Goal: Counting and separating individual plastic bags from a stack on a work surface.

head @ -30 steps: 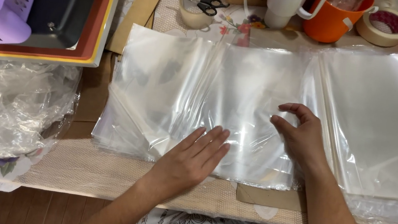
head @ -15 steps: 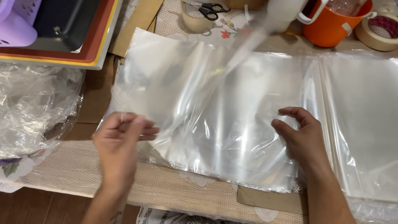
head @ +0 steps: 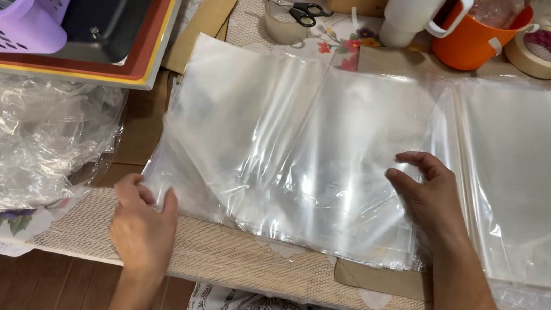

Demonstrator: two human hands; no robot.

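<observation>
A stack of clear plastic bags (head: 298,144) lies flat on the table in front of me. My left hand (head: 141,219) pinches the near left corner of the top clear sheet, at the stack's edge. My right hand (head: 428,195) presses down on the right side of the same stack, fingers bent and spread. A second stack of clear bags (head: 531,179) lies to the right, partly under my right forearm.
Crumpled clear plastic (head: 17,144) sits at the left. A purple basket (head: 20,11) rests on stacked trays at top left. Behind the stacks stand scissors in a cup (head: 300,14), a white mug (head: 416,11), an orange cup (head: 475,39) and a tape roll (head: 547,52).
My left hand lifted off the stack's middle, swept a clear sheet up and leftward, then came down to the near left corner. My right hand stayed pressed on the stack.
</observation>
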